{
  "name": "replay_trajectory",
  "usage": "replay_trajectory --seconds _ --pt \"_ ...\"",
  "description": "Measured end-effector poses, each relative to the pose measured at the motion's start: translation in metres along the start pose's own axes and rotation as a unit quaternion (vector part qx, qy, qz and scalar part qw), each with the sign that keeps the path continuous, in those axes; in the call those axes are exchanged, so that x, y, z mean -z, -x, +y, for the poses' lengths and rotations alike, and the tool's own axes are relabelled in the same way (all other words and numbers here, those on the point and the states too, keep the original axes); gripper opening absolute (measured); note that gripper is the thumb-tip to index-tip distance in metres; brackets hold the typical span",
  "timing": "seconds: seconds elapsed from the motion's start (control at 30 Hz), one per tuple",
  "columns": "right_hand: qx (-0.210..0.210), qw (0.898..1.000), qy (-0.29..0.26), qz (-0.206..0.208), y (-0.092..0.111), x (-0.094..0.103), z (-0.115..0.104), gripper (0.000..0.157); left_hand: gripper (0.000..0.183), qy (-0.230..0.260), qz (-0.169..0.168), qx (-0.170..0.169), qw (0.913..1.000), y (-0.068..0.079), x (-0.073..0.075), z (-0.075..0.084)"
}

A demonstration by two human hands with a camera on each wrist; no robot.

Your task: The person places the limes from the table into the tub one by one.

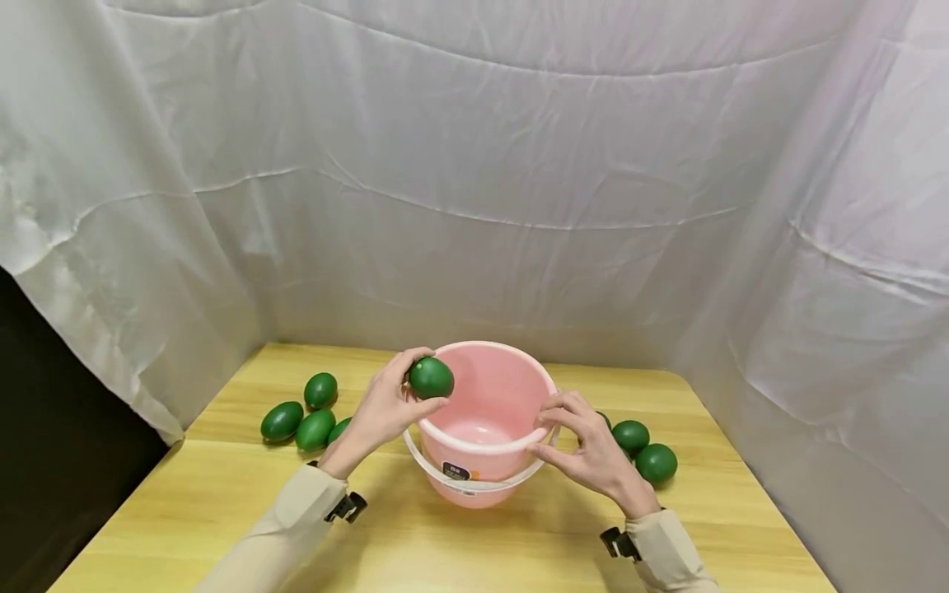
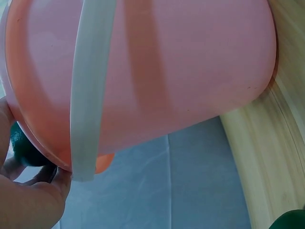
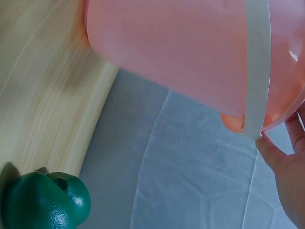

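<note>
A pink bucket [image 1: 474, 461] with a white handle [image 1: 482, 486] stands upright on the wooden table. My left hand [image 1: 385, 408] holds a dark green avocado [image 1: 432, 378] over the left part of the bucket's rim. In the left wrist view its fingers are right at the rim, with the avocado [image 2: 27, 148] partly hidden behind the bucket. My right hand [image 1: 589, 445] grips the rim on the right side, thumb outside and fingers over the edge. The right wrist view shows that thumb [image 3: 271, 151] close by the handle's end.
Several avocados [image 1: 316, 430] lie on the table [image 1: 400, 543] left of the bucket, one partly behind my left wrist. More avocados [image 1: 656, 464] lie to the right, partly hidden by my right hand. Grey-white cloth [image 1: 474, 165] hangs at the back and both sides.
</note>
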State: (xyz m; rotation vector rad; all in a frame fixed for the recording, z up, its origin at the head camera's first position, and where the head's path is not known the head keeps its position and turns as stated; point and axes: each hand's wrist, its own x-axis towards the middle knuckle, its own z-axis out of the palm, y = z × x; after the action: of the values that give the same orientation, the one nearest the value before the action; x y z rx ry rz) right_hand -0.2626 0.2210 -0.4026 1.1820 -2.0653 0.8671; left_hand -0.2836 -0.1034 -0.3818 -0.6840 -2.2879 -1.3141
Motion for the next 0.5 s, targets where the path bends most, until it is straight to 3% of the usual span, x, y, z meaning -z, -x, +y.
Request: replay_trajectory --seconds 0.2,0.5 --pt "-0.003 1.0 0.001 0.0 0.0018 -0.0007 -0.0007 0.024 0.065 0.021 -0.012 0.005 0.9997 0.0027 0.0003 0.0013" --pt "-0.007 1.0 0.004 0.0 0.002 -0.0003 0.0004 0.03 0.058 0.004 -0.006 -0.012 0.9999 0.0029 0.0003 0.0015"
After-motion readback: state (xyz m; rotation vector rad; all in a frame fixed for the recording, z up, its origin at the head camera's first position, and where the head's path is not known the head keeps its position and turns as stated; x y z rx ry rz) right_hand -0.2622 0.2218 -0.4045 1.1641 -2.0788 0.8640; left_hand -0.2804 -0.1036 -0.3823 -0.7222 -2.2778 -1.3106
